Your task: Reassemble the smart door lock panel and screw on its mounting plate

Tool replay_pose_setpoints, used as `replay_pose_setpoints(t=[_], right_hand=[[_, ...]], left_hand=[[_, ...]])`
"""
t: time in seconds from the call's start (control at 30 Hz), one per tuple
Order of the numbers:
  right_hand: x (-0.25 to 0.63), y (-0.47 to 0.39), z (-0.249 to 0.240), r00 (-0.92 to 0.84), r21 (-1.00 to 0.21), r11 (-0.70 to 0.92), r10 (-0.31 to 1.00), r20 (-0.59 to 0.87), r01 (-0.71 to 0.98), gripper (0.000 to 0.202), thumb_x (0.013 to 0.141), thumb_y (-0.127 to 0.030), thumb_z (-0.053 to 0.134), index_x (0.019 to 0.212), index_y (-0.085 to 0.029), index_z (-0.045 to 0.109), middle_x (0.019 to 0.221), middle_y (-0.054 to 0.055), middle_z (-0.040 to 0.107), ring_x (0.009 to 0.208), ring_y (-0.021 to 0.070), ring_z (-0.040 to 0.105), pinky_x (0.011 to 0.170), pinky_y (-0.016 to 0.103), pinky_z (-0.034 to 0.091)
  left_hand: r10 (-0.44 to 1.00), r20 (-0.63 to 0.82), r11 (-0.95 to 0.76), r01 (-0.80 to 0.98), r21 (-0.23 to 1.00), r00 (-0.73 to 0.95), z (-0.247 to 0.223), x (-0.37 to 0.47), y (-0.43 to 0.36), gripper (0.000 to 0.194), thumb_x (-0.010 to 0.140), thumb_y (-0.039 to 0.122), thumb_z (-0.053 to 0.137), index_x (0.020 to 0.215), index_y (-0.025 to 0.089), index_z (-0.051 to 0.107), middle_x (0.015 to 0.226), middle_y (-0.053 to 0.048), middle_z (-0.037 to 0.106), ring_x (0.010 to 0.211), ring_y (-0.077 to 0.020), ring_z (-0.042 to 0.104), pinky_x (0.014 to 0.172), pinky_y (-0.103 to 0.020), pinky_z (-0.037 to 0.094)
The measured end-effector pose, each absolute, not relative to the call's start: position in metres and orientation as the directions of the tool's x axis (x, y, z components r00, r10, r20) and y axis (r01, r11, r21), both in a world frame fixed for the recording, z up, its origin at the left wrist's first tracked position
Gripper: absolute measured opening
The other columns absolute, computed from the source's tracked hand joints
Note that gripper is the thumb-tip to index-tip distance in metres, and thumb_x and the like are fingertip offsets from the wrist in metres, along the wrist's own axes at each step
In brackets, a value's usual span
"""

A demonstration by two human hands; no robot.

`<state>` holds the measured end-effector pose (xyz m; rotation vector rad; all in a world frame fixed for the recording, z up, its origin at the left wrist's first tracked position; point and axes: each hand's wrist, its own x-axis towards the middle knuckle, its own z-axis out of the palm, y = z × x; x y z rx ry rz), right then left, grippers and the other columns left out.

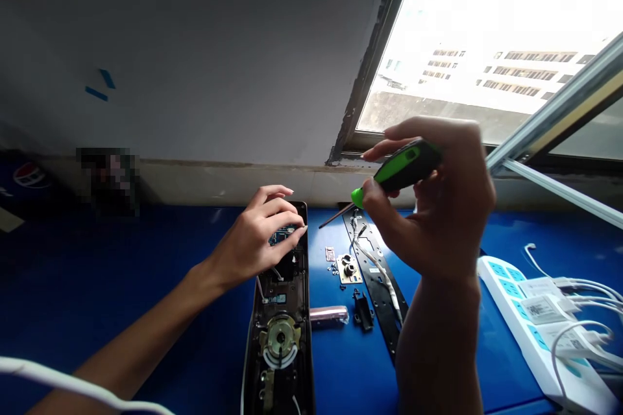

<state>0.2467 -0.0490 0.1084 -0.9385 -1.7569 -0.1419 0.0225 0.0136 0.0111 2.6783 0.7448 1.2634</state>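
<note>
My right hand is closed around the green and black handle of a screwdriver, raised above the table. Its thin shaft slants down and left, its tip a little right of a long dark electronic housing. My left hand is over the far end of that opened housing, thumb and a fingertip brought together near its right rim. Anything pinched there is too small to make out. Beneath those fingers a circuit board is partly hidden. Nearer me, a round speaker sits inside the housing.
Right of the housing lie a square metal-plated part, small screws, a black bracket and a pink wrapped cylinder. Beyond them is a long black panel with a white cable. A power strip with chargers stands far right.
</note>
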Motion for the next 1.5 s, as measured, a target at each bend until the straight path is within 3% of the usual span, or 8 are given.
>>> replay_pose_setpoints(t=[0.13,0.27,0.43,0.53,0.9,1.1,1.27,1.5], right_hand=[[0.265,-0.051,0.110,-0.203,-0.354,0.596,0.670,0.714,0.721,0.044,0.079,-0.008,0.065,0.118,-0.027,0.060,0.095,0.000,0.072,0.068,0.0145,0.063,0.062,0.033,0.055],[0.287,-0.048,0.109,-0.277,-0.375,0.492,0.821,0.499,0.786,0.045,0.076,-0.009,0.063,0.118,-0.024,0.063,0.082,-0.003,0.066,0.063,0.0111,0.055,0.058,0.028,0.046],[0.305,-0.045,0.106,-0.275,-0.384,0.383,0.911,0.306,0.840,0.040,0.078,-0.017,0.065,0.116,-0.025,0.064,0.069,-0.006,0.056,0.058,0.0105,0.046,0.053,0.025,0.038],[0.310,-0.046,0.105,-0.268,-0.403,0.374,0.917,0.295,0.835,0.039,0.078,-0.017,0.066,0.116,-0.026,0.064,0.067,-0.007,0.053,0.057,0.0098,0.044,0.051,0.024,0.037],[0.317,-0.048,0.105,-0.267,-0.444,0.386,0.913,0.308,0.809,0.036,0.079,-0.018,0.067,0.114,-0.026,0.064,0.071,-0.004,0.057,0.059,0.0110,0.047,0.052,0.024,0.039],[0.317,-0.046,0.104,-0.275,-0.425,0.404,0.902,0.334,0.810,0.037,0.079,-0.016,0.067,0.115,-0.026,0.065,0.070,-0.005,0.057,0.060,0.0111,0.049,0.052,0.024,0.040],[0.307,-0.045,0.105,-0.321,-0.457,0.474,0.870,0.374,0.753,0.040,0.081,-0.013,0.066,0.118,-0.025,0.064,0.078,-0.004,0.064,0.063,0.0111,0.054,0.058,0.026,0.046],[0.273,-0.050,0.107,-0.280,-0.509,0.615,0.760,0.587,0.603,0.048,0.082,-0.010,0.068,0.126,-0.027,0.058,0.096,-0.001,0.072,0.076,0.0149,0.068,0.071,0.031,0.060]], left_hand=[[0.419,0.610,-0.906,0.351,0.235,0.673,0.027,0.041,0.005,0.011,0.100,0.020,0.065,0.095,0.018,0.074,0.097,-0.009,0.074,0.126,-0.0295,0.057,0.101,-0.044,0.057],[0.332,0.366,-0.939,0.340,0.045,0.869,0.037,0.077,0.006,0.018,0.098,0.017,0.063,0.084,0.016,0.074,0.094,-0.010,0.074,0.120,-0.0314,0.061,0.093,-0.042,0.057],[0.317,-0.008,-0.944,0.314,-0.106,0.949,0.022,0.126,0.018,0.027,0.082,-0.002,0.060,0.063,0.016,0.066,0.073,-0.007,0.069,0.068,-0.0206,0.063,0.062,-0.033,0.047],[0.314,-0.042,-0.946,0.309,-0.095,0.948,0.007,0.142,0.026,0.028,0.070,-0.007,0.060,0.057,0.017,0.060,0.064,-0.003,0.065,0.054,-0.0172,0.054,0.051,-0.031,0.035],[0.331,-0.017,-0.943,0.331,0.019,0.943,-0.020,0.156,0.038,0.040,0.080,0.002,0.061,0.048,0.019,0.043,0.045,0.005,0.040,0.040,-0.0114,0.027,0.047,-0.032,0.027],[0.341,-0.039,-0.940,0.341,0.002,0.939,-0.007,0.150,0.033,0.036,0.073,-0.005,0.059,0.049,0.018,0.045,0.049,0.003,0.047,0.045,-0.0130,0.037,0.049,-0.031,0.027],[0.361,0.057,-0.932,0.362,-0.018,0.931,0.021,0.114,0.024,0.026,0.083,-0.004,0.058,0.072,0.017,0.069,0.081,-0.006,0.070,0.083,-0.0229,0.065,0.068,-0.032,0.048],[0.410,0.474,-0.906,0.408,0.113,0.779,0.037,0.031,0.016,0.018,0.101,0.020,0.060,0.108,0.019,0.077,0.119,-0.011,0.071,0.133,-0.0303,0.054,0.103,-0.044,0.056]])
